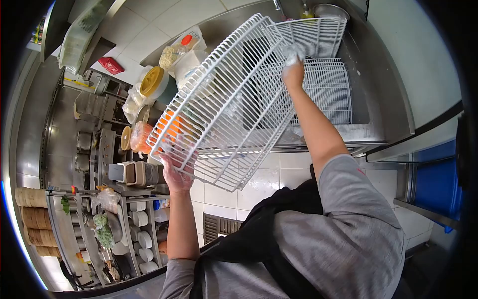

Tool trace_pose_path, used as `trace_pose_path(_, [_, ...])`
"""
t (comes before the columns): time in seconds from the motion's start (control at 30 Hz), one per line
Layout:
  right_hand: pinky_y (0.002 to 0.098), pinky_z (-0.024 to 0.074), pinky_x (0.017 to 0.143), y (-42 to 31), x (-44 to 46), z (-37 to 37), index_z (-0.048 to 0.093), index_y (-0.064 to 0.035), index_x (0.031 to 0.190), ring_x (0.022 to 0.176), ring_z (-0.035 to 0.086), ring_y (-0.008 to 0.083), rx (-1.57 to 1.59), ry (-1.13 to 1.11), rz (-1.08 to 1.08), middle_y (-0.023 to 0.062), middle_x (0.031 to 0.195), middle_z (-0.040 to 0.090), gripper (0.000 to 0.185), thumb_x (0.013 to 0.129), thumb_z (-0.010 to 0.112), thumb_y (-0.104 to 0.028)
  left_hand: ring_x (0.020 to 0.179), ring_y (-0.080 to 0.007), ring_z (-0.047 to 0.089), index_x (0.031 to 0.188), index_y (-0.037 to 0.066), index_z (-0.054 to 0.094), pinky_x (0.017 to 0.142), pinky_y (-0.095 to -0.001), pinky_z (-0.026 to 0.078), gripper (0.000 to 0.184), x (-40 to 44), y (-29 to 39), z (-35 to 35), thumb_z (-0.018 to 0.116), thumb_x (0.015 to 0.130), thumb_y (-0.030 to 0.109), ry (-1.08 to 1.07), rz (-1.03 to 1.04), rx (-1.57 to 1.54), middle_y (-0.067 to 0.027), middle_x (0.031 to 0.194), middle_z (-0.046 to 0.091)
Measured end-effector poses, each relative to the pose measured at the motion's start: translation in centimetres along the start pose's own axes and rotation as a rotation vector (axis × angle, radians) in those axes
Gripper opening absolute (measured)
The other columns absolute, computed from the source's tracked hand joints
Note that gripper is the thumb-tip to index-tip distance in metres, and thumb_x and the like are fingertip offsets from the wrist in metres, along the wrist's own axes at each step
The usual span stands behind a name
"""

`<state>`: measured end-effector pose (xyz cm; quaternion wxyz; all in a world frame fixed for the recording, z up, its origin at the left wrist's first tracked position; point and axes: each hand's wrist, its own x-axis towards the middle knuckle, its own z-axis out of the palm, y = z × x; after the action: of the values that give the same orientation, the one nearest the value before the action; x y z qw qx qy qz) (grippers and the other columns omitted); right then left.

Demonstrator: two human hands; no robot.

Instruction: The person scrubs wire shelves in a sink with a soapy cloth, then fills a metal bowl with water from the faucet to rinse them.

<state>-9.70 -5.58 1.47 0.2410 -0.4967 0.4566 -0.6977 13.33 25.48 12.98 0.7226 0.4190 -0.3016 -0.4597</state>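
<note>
Where the kitchen wall meets the floor area, one steel sink unit (378, 92), with a broad rim. Across its front edge, one large white wire rack (238, 108), held tilted, its upper end over the basin, its lower end out above the floor tiles. Behind it, two further white racks: one lying in the basin (328, 92), one leaning at the back (318, 37). To the left, one dark tub with a yellow lid (152, 81). Beyond the leaning rack, one metal bowl (331, 10). Two bare hands: the left (178, 172), wet with suds, clamped on the held rack's lower left corner; the right (294, 74), at its upper right side, closed on one whitish, foamy wad (293, 54), material cannot be told.
</note>
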Motion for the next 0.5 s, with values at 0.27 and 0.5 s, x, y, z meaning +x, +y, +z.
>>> trace_pose_path(0.27, [0.0411,0.031,0.101,-11.1,-25.3,-3.8,0.047,0.0013,0.115,0.117,0.044,0.0357,0.128,-0.685,-0.339,0.0225,0.128,0.043,0.031,0.084,0.048,-0.006,0.114,-0.0345,0.046,0.137,0.017,0.03,0.092,-0.0486,0.04,0.061,0.2,-0.1,-0.4,0.047,0.088,0.049,-0.002,0.0,-0.007,-0.0098,0.137,0.037])
trace_pose_path(0.5, [0.0404,0.0393,0.089,6.7,-5.4,-4.1,0.054,0.0033,0.107,0.107,0.045,0.0342,-0.421,0.097,-0.052,0.024,0.11,0.05,0.029,0.09,0.036,-0.011,0.113,-0.0356,0.047,0.137,0.015,0.029,0.092,-0.0489,0.041,0.063,-0.3,0.0,0.3,0.045,0.088,0.05,-0.007,0.009,0.017,-0.0113,0.137,0.036])
